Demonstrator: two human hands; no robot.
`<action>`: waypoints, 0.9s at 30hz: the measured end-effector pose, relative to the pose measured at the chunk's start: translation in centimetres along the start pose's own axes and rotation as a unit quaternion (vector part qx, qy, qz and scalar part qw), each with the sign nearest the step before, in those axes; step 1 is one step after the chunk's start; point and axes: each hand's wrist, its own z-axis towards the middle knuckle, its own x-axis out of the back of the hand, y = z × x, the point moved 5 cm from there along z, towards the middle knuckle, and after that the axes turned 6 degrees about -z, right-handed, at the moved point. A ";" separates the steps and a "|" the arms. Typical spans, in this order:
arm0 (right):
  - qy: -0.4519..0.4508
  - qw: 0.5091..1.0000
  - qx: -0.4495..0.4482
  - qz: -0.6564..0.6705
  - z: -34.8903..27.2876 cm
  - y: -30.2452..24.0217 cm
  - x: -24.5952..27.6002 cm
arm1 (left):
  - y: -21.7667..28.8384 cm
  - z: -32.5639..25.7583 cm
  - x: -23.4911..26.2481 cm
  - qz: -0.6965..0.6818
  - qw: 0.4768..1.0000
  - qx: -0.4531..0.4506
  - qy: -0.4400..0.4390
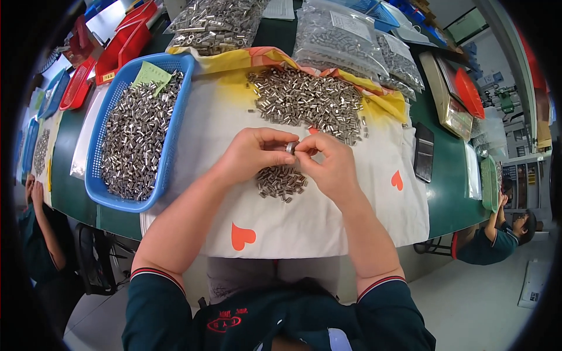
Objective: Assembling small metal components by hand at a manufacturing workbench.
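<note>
Centrally, fingers: left hand point(253, 153) and right hand point(329, 165) pinch one small metal sleeve point(291, 147) between fingertips.
Below fingers: small sleeve pile point(281, 181) on white cloth point(304, 225).
Beyond: larger pile point(307, 100).
Left: blue basket point(175, 126).
Surface: green table point(448, 193).

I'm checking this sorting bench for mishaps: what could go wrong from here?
The small metal sleeve is pinched only by the fingertips of the left hand and right hand; it could slip into the small pile below. The big pile reaches the cloth edge, so pieces might roll off.
</note>
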 end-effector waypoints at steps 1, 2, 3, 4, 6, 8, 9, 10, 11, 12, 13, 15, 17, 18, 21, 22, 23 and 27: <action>-0.001 1.000 -0.008 0.001 0.0 0.2 0.0 | -0.1 0.0 0.1 -0.001 1.000 0.002 0.004; -0.005 1.000 -0.008 0.002 0.0 0.3 0.2 | -0.2 0.1 0.2 0.007 1.000 -0.001 0.002; -0.021 0.999 -0.021 0.018 0.0 0.4 0.3 | -0.3 0.0 0.2 0.017 1.000 -0.004 -0.001; -0.036 0.998 -0.033 0.033 0.1 0.6 0.3 | -0.3 0.0 0.2 0.016 1.000 -0.004 0.002; -0.055 0.996 -0.059 0.044 0.1 0.8 0.1 | -0.2 0.1 -0.1 0.027 0.999 -0.015 -0.010; -0.072 0.992 -0.087 0.054 0.1 1.3 0.1 | -0.6 0.0 0.0 0.022 1.000 -0.005 -0.017; -0.067 0.993 -0.093 0.042 0.2 1.5 0.3 | -0.7 -0.1 0.1 0.020 1.000 0.005 -0.021; -0.061 0.993 -0.100 0.029 0.3 1.8 0.5 | -0.8 -0.2 0.1 0.019 1.000 0.005 -0.020; -0.063 0.993 -0.100 0.029 0.5 2.2 0.7 | -0.8 -0.4 -0.1 0.057 0.998 0.004 -0.020; -0.010 0.995 -0.101 0.002 0.8 2.8 1.8 | -0.7 -0.4 -0.5 0.094 0.995 0.002 -0.023; 0.043 0.994 -0.101 -0.026 1.1 3.4 2.6 | -0.5 -0.4 -0.8 0.093 0.995 0.001 -0.024; 0.065 0.992 -0.090 -0.063 1.5 4.5 2.2 | -0.2 -0.6 -1.3 0.122 0.991 0.007 -0.052; 0.055 0.965 0.055 -0.249 2.0 3.3 0.7 | -0.2 -0.7 -1.2 0.124 0.990 -0.004 -0.064; 0.054 0.965 0.053 -0.249 2.2 3.5 0.2 | -0.1 -0.7 -1.3 0.126 0.989 -0.015 -0.075; 0.063 0.939 0.077 -0.330 2.4 3.4 -0.5 | -0.1 -0.6 -0.8 0.047 0.998 0.000 -0.044; 0.051 0.934 0.073 -0.346 2.1 3.4 -0.6 | -0.1 -0.6 -0.8 0.048 0.998 0.000 -0.043; 0.040 0.929 0.069 -0.361 1.9 3.5 -0.6 | 0.0 -0.5 -0.8 0.066 0.997 -0.009 -0.032; 0.013 0.931 0.059 -0.360 1.4 2.7 -0.2 | 0.3 -0.8 -1.9 0.233 0.965 -0.090 -0.080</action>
